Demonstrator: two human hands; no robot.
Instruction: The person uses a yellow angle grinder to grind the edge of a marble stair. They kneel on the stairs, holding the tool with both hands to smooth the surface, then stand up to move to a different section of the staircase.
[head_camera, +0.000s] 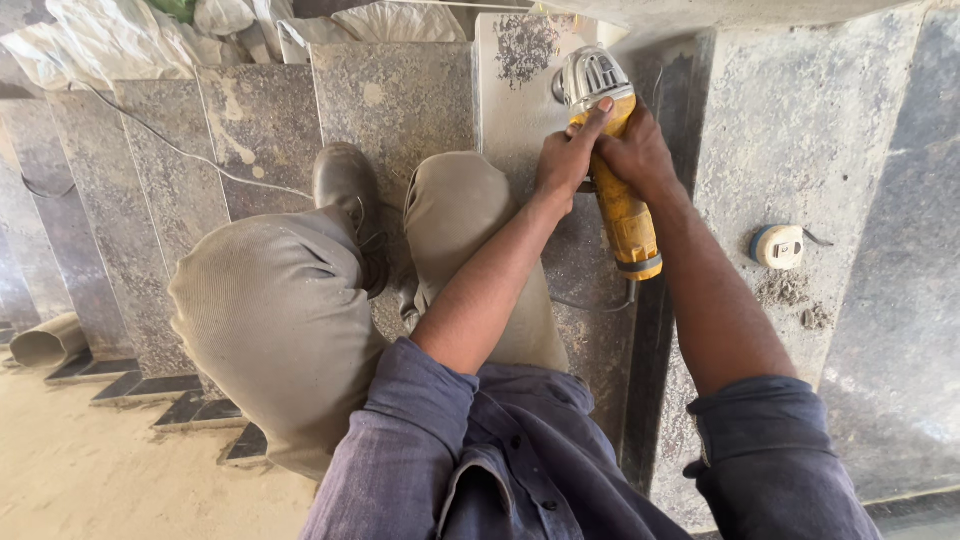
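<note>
Both hands (600, 150) gripping yellow angle grinder (622, 205), stone slab (800, 130)

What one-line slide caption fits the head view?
Both hands, left hand and right hand, grip a yellow angle grinder over a grey stone slab.

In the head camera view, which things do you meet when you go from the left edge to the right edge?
Grey pipe end → dark shoe → left hand → yellow angle grinder → small round tape roll on the stone slab. The right hand overlaps the grinder, so I leave it out.
</note>
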